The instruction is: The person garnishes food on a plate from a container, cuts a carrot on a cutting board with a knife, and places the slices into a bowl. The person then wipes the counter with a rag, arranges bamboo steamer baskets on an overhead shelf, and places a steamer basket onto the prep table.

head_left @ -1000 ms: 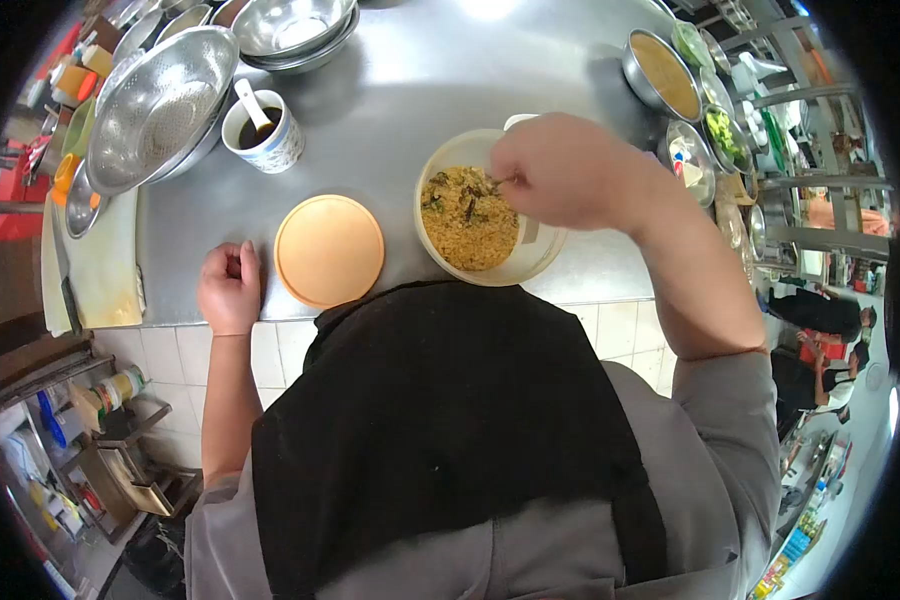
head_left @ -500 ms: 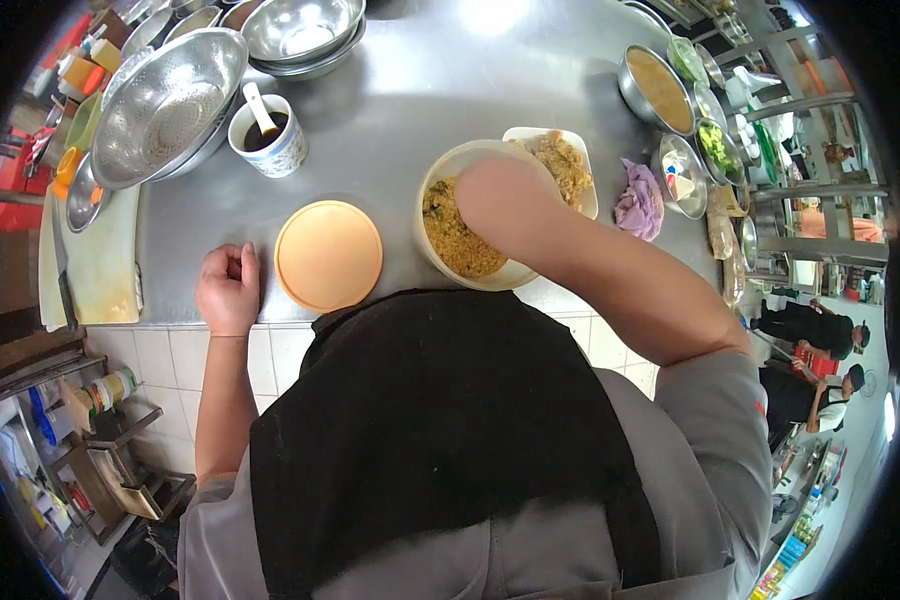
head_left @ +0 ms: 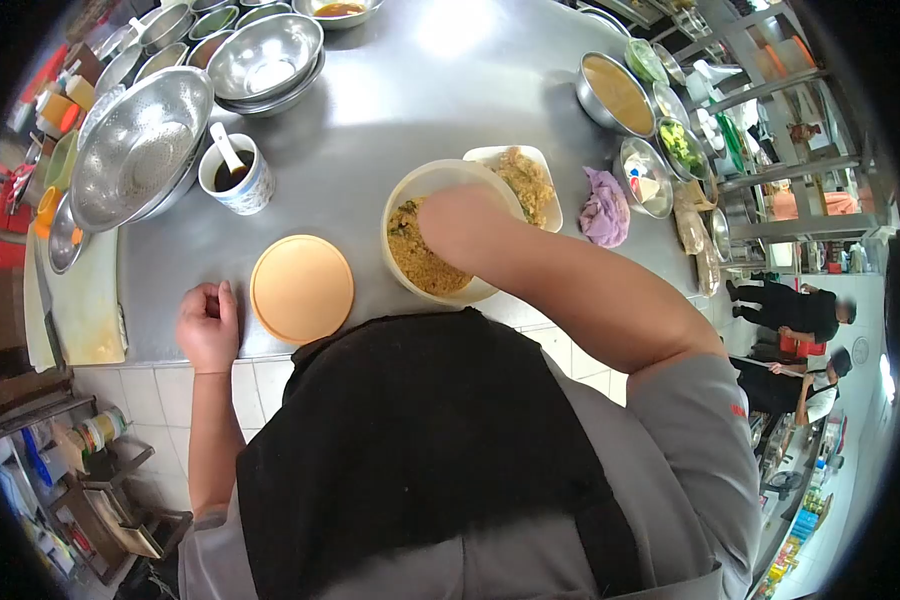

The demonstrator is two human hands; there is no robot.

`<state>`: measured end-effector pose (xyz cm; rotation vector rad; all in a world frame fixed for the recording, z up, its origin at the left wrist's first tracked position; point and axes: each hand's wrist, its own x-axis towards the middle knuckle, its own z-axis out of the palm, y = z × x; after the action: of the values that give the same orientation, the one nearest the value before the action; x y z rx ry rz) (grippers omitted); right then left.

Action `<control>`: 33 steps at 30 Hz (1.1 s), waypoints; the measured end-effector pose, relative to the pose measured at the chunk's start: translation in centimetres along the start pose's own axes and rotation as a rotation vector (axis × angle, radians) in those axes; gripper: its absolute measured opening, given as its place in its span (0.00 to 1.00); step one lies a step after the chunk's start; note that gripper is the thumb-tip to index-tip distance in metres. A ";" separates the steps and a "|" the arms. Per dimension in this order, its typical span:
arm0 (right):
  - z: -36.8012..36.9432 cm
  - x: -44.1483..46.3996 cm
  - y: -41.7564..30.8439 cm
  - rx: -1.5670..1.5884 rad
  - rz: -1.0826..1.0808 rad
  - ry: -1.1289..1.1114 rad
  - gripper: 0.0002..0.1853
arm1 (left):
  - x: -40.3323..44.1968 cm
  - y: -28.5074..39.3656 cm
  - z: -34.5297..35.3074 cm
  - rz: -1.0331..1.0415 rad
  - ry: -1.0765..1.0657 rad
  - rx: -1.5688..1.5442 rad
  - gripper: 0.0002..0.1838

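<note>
- Table, metal and smooth: a knock could send light things sliding towards its near edge.
- Strainer by the left edge, tilted over another bowl; if bumped, it could slip.
- Cutting board at the near left corner, with a knife on it; a careless reach of the left hand could meet the blade.
- Metal bowls, stacked towards the far left corner.
- Tub, pale and round, close to the near edge, right of its middle. It holds yellowish grain with dark green bits. A hard push on its wall could tip it or spill grain.
- Sauce bowl towards the far right corner, with brown liquid inside; a jolt could slop it.
- Lid, orange, flat by the near edge; a sleeve or apron catching it could drag it off.
- White tray just beside the tub, on its far right side, bearing similar food; the right forearm passes close and could nudge it.
- Right hand is down in the tub; its fingers are hidden, so I cannot tell its grip.
- Left hand rests at the near edge, fingers curled in, nothing seen in it.
- Cup left of the lid, holding dark liquid and a leaning spoon that an elbow could flip out.
</note>
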<state>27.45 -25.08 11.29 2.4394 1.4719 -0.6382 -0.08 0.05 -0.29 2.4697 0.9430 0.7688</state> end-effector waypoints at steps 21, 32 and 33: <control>0.7 0.7 0.0 -0.042 0.109 -0.018 0.13 | -0.2 0.1 0.1 0.019 0.039 -0.031 0.10; -1.0 0.1 0.1 0.011 0.072 -0.151 0.12 | 0.0 0.5 -0.3 -0.001 0.012 -0.017 0.10; -1.0 -0.1 0.3 -0.002 0.036 -0.147 0.11 | 0.0 0.4 -0.2 0.005 0.022 -0.023 0.10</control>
<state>27.92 -24.90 12.22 2.3562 1.3677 -0.7898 0.04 -0.20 0.11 2.4501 0.9308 0.8058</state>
